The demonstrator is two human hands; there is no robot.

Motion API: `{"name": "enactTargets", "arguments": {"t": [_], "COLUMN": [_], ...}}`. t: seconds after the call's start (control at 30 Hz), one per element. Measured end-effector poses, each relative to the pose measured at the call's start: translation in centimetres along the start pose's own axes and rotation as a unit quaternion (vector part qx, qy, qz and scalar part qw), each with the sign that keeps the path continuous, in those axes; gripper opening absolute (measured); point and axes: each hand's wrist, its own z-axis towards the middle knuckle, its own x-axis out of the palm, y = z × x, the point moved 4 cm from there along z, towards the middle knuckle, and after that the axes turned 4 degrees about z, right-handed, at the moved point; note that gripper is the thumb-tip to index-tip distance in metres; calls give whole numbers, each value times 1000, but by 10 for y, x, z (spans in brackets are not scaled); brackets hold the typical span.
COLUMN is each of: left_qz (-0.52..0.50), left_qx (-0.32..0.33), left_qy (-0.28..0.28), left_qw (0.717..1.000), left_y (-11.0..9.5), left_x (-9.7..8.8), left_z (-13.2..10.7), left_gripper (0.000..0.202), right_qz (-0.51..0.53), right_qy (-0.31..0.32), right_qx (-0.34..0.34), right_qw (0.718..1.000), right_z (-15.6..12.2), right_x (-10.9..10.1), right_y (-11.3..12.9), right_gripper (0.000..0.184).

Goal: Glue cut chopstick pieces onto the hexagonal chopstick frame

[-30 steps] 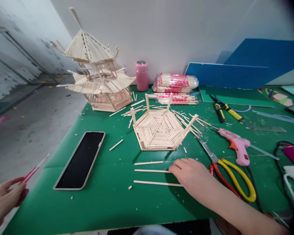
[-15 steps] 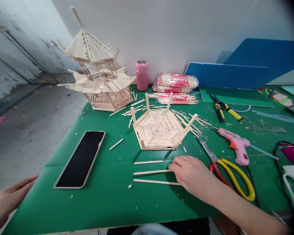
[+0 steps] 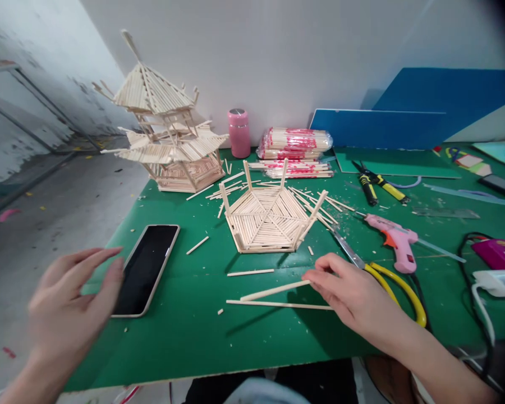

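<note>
My right hand (image 3: 340, 289) pinches the right end of a wooden stick (image 3: 273, 290), lifted off the green table and slanting down to the left. Below it a longer stick (image 3: 278, 305) lies flat, and a shorter stick (image 3: 250, 272) lies above. My left hand (image 3: 76, 297) hovers over the table's left side, fingers apart with nothing in them, partly covering a phone (image 3: 151, 264). Beyond the sticks sits a hexagonal stick base (image 3: 269, 219) with upright posts at its corners.
A stick pagoda (image 3: 168, 129) stands at the back left, beside a pink bottle (image 3: 239, 134) and wrapped stick bundles (image 3: 294, 143). On the right lie scissors (image 3: 399, 286), a pink glue gun (image 3: 395, 238), pliers (image 3: 379, 182) and a power adapter (image 3: 499, 283) with cables.
My left hand has come in from the left edge and now hangs by the phone. My right hand has raised the middle stick off the table. The view has shifted slightly.
</note>
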Motion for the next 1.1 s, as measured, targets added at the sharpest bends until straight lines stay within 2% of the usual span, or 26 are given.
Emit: {"name": "enactTargets", "arguments": {"t": [0.07, 0.13, 0.23, 0.33, 0.47, 0.57, 0.73, 0.9, 1.1], "left_qz": [-31, -82, -140, -169, -204, -223, -247, -273, -285], "left_qx": [36, 87, 110, 96, 90, 84, 76, 70, 82], "left_qy": [74, 136, 189, 231, 265, 270, 278, 269, 251], "left_qw": [996, 983, 966, 953, 938, 933, 925, 921, 922], "left_y": [-52, -92, -121, -131, -138, -139, -135, -135, -135], "left_x": [12, 26, 53, 78, 96, 101, 107, 110, 112], "left_z": [6, 2, -4, 0, 7, 8, 8, 8, 8], "left_gripper": [20, 23, 34, 32, 21, 15, 12, 11, 11], "right_qz": [54, 100, 145, 173, 208, 213, 128, 72, 60], "right_qy": [-14, -53, -147, -195, -176, -170, -153, -149, -156], "right_qx": [20, 43, 99, 145, 160, 152, 138, 107, 108], "right_qw": [998, 993, 974, 954, 949, 950, 970, 980, 980], "right_z": [-8, -16, -26, -27, -7, 12, 32, 41, 44], "right_x": [-4, -8, -14, -10, 9, 20, 25, 24, 26], "right_y": [-6, -15, -33, -46, -53, -54, -55, -55, -59], "right_gripper": [23, 25, 23, 14, 16, 13, 16, 20, 21]}}
